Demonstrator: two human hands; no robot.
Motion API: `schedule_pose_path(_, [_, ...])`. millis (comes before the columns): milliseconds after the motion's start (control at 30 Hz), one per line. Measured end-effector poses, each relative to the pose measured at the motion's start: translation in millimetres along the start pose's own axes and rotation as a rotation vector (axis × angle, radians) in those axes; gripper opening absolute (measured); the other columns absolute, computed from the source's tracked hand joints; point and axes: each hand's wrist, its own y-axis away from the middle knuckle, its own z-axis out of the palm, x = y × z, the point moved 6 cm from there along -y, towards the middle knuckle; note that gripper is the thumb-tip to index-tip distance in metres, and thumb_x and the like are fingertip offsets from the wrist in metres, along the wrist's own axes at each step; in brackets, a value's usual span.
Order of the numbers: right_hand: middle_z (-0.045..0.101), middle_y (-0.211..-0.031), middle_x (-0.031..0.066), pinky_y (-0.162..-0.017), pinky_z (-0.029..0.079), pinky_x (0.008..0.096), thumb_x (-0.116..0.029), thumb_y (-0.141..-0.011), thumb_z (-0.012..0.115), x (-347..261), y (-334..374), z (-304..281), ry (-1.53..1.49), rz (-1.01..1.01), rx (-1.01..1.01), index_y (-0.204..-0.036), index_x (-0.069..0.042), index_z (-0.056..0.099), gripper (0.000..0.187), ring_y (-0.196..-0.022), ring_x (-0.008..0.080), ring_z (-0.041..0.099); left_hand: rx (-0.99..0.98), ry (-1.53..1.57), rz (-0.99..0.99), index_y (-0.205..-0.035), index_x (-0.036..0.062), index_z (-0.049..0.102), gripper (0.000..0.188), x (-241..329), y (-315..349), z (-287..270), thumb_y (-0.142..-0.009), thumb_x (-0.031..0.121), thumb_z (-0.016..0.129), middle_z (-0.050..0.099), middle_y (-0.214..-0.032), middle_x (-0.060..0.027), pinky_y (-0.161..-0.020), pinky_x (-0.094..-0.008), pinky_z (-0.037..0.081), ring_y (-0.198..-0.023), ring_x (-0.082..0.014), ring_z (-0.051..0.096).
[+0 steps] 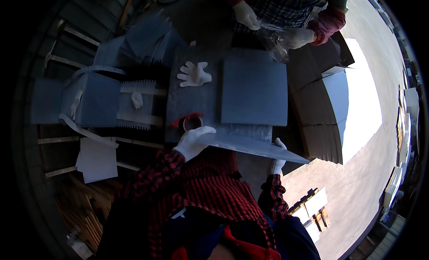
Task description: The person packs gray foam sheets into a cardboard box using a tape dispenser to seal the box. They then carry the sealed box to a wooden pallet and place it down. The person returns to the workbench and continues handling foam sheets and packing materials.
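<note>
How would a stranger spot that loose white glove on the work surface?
Find the blue-grey work surface in the middle, with a square panel on its right. Left of that panel, beyond the red tape dispenser, lies the glove. Its fingers are spread, unlike the crumpled white item farther left, and no arm leads to it.

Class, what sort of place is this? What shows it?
Probably a workshop or packing area: a grey sheet being handled, with a red tape dispenser and a loose white glove on the worktable.
</note>
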Motion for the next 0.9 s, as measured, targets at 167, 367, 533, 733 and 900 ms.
schedule_pose_path(167, [0.065,-0.116,0.0123,-0.096,0.051,0.0363,-0.025,-0.099,0.059,4.5,-4.6,-3.7,0.018,-0.016,-0.018,-0.125,0.001,0.062,0.037,-0.102,0.0218,0.063,-0.023,0.031,-0.006,-0.117,0.0088,0.064,0.029,-8.6,0.0,2.4,-0.088,0.006,0.065,0.07,-0.108,-0.0103,-0.087,-0.0345,0.055,-0.102,-0.0262,0.069])
schedule_pose_path(367, [0.066,-0.114,0.012,-0.092,0.053,0.0355,-0.024,-0.099,0.059,3.1,-3.9,-3.1,0.023,-0.035,-0.007,-0.125,0.001,0.062,0.036,-0.096,0.0216,0.065,-0.014,0.051,-0.019,-0.114,0.0103,0.065,0.026,-6.1,2.2,3.4,-0.089,0.014,0.067,0.07,-0.106,-0.0116,-0.086,-0.0372,0.053,-0.101,-0.0307,0.068])
schedule_pose_path(533, [0.066,-0.113,0.0101,-0.094,0.051,0.0359,-0.023,-0.099,0.059,5.7,-5.6,-2.0,-0.03,-0.029,-0.001,-0.122,0.0,0.063,0.033,-0.098,0.0207,0.064,-0.004,0.086,-0.031,-0.114,0.0103,0.065,0.026,-12.4,0.6,6.3,-0.089,0.016,0.067,0.07,-0.105,-0.0124,-0.085,-0.0377,0.054,-0.1,-0.0312,0.068])
schedule_pose_path(733, [0.067,-0.112,0.01,-0.096,0.049,0.0371,-0.024,-0.099,0.058,5.4,-8.7,-1.1,-0.017,-0.095,0.043,-0.118,-0.001,0.064,0.03,-0.1,0.0209,0.063,0.012,-0.147,0.023,-0.116,0.0086,0.064,0.028,-6.6,-5.4,6.3,-0.089,0.014,0.068,0.07,-0.105,-0.0102,-0.084,-0.0361,0.054,-0.097,-0.0277,0.069])
schedule_pose_path(900, [0.068,-0.107,0.0107,-0.093,0.048,0.0344,-0.027,-0.1,0.059,-19.8,-8.7,11.3,0.237,-0.143,0.005,-0.115,0.0,0.067,0.032,-0.099,0.019,0.062,-0.063,-0.04,-0.197,-0.115,0.007,0.066,0.03,-1.5,-19.9,4.7,-0.091,0.024,0.067,0.071,-0.101,-0.0108,-0.081,-0.0352,0.052,-0.091,-0.0253,0.069])
